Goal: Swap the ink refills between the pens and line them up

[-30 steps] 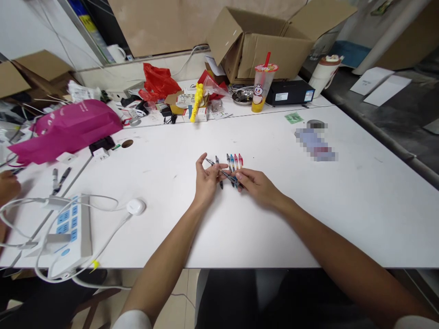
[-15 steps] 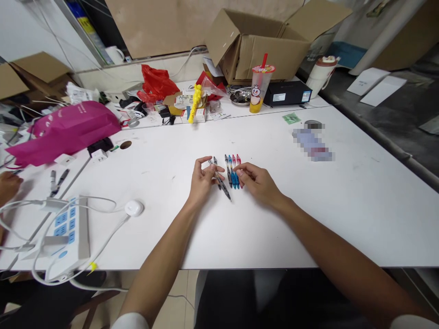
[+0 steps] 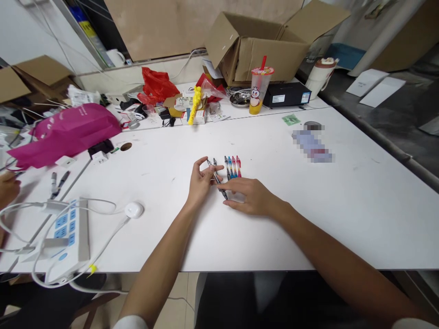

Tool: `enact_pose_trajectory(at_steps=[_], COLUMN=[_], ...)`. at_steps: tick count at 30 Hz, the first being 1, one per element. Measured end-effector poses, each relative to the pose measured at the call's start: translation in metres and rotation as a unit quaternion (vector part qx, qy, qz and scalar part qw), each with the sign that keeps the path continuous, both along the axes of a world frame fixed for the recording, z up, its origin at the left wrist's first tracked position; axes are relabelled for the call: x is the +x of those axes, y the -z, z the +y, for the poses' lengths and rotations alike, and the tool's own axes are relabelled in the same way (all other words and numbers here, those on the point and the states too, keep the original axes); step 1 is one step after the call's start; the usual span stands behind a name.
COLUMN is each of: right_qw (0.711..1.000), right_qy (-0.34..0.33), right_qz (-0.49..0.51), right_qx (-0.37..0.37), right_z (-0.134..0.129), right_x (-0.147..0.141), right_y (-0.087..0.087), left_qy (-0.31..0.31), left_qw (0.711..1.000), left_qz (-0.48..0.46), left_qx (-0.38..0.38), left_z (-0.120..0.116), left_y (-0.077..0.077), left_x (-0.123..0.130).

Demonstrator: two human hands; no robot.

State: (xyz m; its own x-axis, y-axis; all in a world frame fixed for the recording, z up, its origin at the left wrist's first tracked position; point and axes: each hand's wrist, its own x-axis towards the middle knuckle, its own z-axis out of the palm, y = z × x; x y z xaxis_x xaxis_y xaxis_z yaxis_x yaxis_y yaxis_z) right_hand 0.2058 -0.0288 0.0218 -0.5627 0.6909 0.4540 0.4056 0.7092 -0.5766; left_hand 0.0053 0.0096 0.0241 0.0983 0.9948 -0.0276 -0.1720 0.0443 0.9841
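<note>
My left hand [image 3: 200, 179] pinches a black-and-clear pen [image 3: 214, 174] that slants down to the right, with a fingertip at its upper end. My right hand [image 3: 253, 196] has its index finger on the pen's lower barrel and its thumb by the tip. Another dark pen [image 3: 215, 161] lies on the table partly behind my left hand. To its right is a row of pens: a black one [image 3: 227, 162], a blue one [image 3: 230, 161] and two with pinkish-red ends, including a red pen [image 3: 238, 162]. My right hand hides their lower ends.
A white power strip [image 3: 70, 237] with cables and a round white charger [image 3: 133, 209] lie left. At the back are a pink bag [image 3: 75, 125], a yellow stick [image 3: 195, 105], a drink cup [image 3: 258, 91] and a cardboard box [image 3: 270, 57]. Another person's hand [image 3: 8, 188] is far left.
My right hand has moved left and toward me, from the row of pens to the lower end of the held pen. My left hand keeps its pinch on that pen.
</note>
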Motion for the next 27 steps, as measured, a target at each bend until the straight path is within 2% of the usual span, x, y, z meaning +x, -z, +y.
enact_pose_trajectory(at_steps=[4,8,11,15,18,22,27], right_qw=[0.996,0.991,0.986,0.979,0.972,0.968,0.967], right_qy=[0.003,0.070,0.105,0.126,0.140,0.140,0.135], right_qz=[0.003,-0.025,-0.082,-0.129,-0.158,-0.170,-0.177], right_qx=[0.091,0.116,0.104,0.090,0.100,0.119,0.120], right_z=[0.002,0.007,0.011,0.013,0.014,0.015,0.018], right_x=[-0.005,-0.005,-0.006,-0.008,-0.009,-0.010,-0.011], right_y=[0.003,0.007,0.009,0.010,0.010,0.011,0.013], left_qy=[-0.008,-0.031,-0.042,-0.022,-0.021,-0.039,-0.075], left_qw=[0.999,0.991,0.966,0.918,0.893,0.888,0.913], left_qz=[0.031,0.129,0.237,0.349,0.396,0.418,0.378], left_qx=[-0.009,0.029,0.096,0.188,0.212,0.186,0.137], left_z=[0.002,0.006,0.007,0.005,0.002,-0.001,-0.002], left_y=[-0.001,0.002,0.007,0.014,0.015,0.011,0.008], left_x=[-0.001,-0.005,-0.007,-0.005,-0.003,-0.003,-0.008])
